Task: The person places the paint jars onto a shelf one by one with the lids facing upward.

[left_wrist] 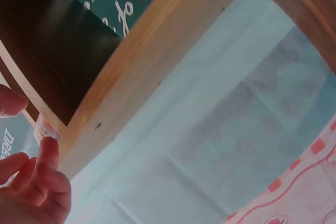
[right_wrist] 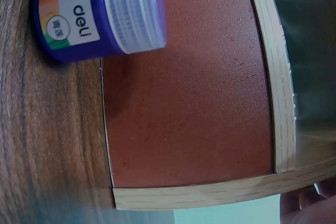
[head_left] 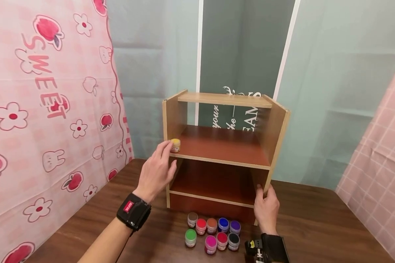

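A small wooden shelf unit point(head_left: 224, 162) with red-brown boards stands on the table. A yellow-lidded paint jar point(head_left: 175, 145) sits on its middle board at the left front corner. My left hand point(head_left: 155, 171) has its fingertips at this jar's left side, while the thumb stands apart, lower down in front of the board's edge. The left wrist view shows the jar point(left_wrist: 46, 128) partly hidden beyond the fingers. On the other side, my right hand point(head_left: 266, 208) grips the unit's right side panel low down, thumb at the inner face and fingers outside.
Several paint jars stand in front of the unit, among them a green one point(head_left: 190, 238), a magenta one point(head_left: 211, 244) and a black one point(head_left: 233, 241). The purple jar point(right_wrist: 71, 17) is close to the right wrist. Pink patterned cloth point(head_left: 52, 138) hangs at the left.
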`<state>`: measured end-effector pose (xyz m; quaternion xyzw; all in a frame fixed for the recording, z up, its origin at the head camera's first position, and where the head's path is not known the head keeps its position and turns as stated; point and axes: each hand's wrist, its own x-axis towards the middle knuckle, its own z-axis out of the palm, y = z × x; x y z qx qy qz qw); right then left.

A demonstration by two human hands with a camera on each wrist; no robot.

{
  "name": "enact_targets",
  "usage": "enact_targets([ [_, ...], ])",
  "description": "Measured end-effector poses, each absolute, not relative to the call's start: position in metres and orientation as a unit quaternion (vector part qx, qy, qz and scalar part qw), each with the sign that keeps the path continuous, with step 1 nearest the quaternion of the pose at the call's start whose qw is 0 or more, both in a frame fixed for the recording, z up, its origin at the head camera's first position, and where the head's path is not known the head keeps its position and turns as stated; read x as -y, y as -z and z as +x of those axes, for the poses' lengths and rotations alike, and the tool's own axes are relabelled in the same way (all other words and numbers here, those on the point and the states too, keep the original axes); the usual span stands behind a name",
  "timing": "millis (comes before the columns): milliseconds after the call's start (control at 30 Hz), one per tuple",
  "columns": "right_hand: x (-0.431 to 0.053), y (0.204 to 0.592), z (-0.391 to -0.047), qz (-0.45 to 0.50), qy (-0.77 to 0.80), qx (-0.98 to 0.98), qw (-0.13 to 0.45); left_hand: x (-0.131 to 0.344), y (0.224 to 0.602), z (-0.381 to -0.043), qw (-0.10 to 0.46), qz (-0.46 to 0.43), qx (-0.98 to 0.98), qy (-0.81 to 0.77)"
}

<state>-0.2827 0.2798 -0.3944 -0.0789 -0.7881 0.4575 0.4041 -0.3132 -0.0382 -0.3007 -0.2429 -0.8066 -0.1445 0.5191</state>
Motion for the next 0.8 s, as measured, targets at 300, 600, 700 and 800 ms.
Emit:
enact_targets([
  [300, -0.281, 0.388, -0.285, -0.076, -0.452, 0.783, 0.421, 0.032, 0.351, -0.290, 0.434, -0.261, 0.834, 0.217],
  [600, -0.279, 0.393, -0.284, -0.074, -0.453, 0.785, 0.416, 0.026, 0.378, -0.278, 0.234, -0.315, 0.886, 0.246],
  [700, -0.279, 0.393, -0.285, -0.071, -0.453, 0.784, 0.419, 0.026, 0.385, -0.275, 0.163, -0.339, 0.897, 0.233],
  [800, -0.279, 0.393, -0.285, -0.072, -0.453, 0.783, 0.420, 0.025, 0.393, -0.273, 0.103, -0.363, 0.900, 0.220],
])
